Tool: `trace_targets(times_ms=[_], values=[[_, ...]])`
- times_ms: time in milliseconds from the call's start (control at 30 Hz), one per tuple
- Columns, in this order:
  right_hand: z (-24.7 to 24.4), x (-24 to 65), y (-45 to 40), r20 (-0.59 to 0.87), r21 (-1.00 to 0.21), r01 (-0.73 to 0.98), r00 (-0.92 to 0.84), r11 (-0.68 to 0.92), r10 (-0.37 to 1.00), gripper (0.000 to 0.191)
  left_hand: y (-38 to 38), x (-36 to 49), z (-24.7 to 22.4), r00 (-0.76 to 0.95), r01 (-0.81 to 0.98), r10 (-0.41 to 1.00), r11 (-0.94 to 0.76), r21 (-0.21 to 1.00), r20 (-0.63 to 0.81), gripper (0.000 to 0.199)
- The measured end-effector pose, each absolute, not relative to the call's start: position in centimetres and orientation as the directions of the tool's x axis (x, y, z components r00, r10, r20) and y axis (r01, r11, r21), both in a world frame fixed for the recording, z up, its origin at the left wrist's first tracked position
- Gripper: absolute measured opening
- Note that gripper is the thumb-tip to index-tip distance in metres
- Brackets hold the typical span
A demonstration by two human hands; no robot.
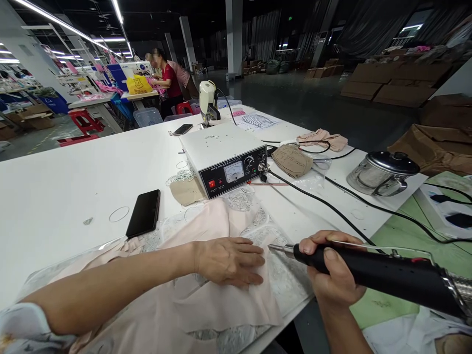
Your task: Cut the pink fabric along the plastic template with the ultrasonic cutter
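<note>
My left hand (230, 261) lies flat, palm down, on pale pink fabric (184, 309), its fingers stretched to the right. My right hand (334, 270) is wrapped round a black handheld tool (383, 275). The tool's metal tip (282, 249) points left and is close to the fingertips of my left hand, over the fabric's edge. Beneath the fabric is a worn, marked sheet (283, 280). Behind my hands stands a control box (221, 152) with a dial and a red switch; a black cable runs from its front to the right.
A black phone (143, 213) lies left of the box. Farther right are brown pattern pieces (292, 160), a lidded steel mug (381, 172) and a power strip (448, 211). A cutter-like machine (208, 103) and a second phone (183, 129) stand behind. People (169, 81) work at a far table.
</note>
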State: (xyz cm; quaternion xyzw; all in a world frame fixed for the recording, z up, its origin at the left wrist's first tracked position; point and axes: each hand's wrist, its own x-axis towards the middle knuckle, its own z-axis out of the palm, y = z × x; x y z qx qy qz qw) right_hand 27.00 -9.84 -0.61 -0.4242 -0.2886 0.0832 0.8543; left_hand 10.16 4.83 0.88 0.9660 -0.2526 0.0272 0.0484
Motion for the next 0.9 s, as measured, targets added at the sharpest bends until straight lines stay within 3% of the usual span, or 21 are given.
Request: trace_targets(times_ms=[133,467,900], values=[[-0.8,27.1,-9.9,0.439,-0.762,0.115,0.815,0.637,0.378,0.013,4.6,10.3,0.3,0.871,-0.479,-0.462,-0.875,0.076,0.17,0.021],[-0.8,27.1,-9.7,0.442,-0.758,0.096,0.803,0.645,0.4,0.012,3.7,10.7,-1.3,0.879,-0.418,-0.397,-0.908,0.028,0.265,0.027],[-0.6,27.1,-9.5,0.436,-0.752,0.081,0.805,0.654,0.401,0.013,4.2,10.1,-0.9,0.89,-0.437,-0.41,-0.892,0.116,0.201,0.024]])
